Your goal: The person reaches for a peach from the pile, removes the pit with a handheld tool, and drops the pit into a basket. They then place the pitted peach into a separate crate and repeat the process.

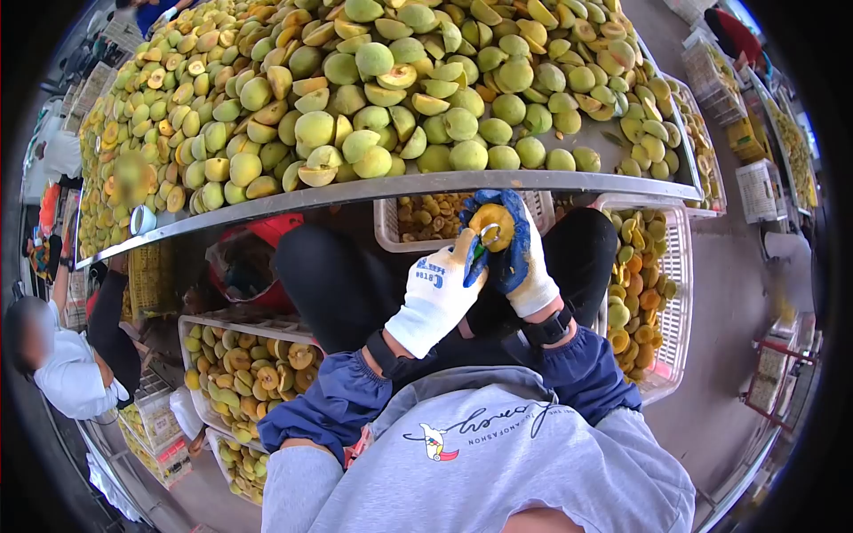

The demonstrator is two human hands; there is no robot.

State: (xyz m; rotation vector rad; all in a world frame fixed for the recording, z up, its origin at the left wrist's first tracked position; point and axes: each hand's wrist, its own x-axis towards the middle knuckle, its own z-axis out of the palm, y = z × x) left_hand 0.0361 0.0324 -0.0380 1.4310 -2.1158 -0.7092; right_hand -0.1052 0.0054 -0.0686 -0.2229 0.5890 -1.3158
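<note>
Both my hands wear white work gloves with blue-coated palms and meet over my lap, just below the table edge. In my right hand [522, 253] is a cut yellow peach half [492, 226], cupped with its open face up. My left hand [444, 286] grips a small pitting tool [480, 252] with a green handle. The tool's curved metal loop lies against the middle of the peach flesh. My left fingers hide most of the handle.
A metal-rimmed table [391, 188] heaped with peaches [373, 60] spans the front. Crates of cut fruit stand below the table [385, 222], at my right [673, 320] and at my left [200, 391]. A red bag [271, 229] lies under the table; a person [75, 373] sits far left.
</note>
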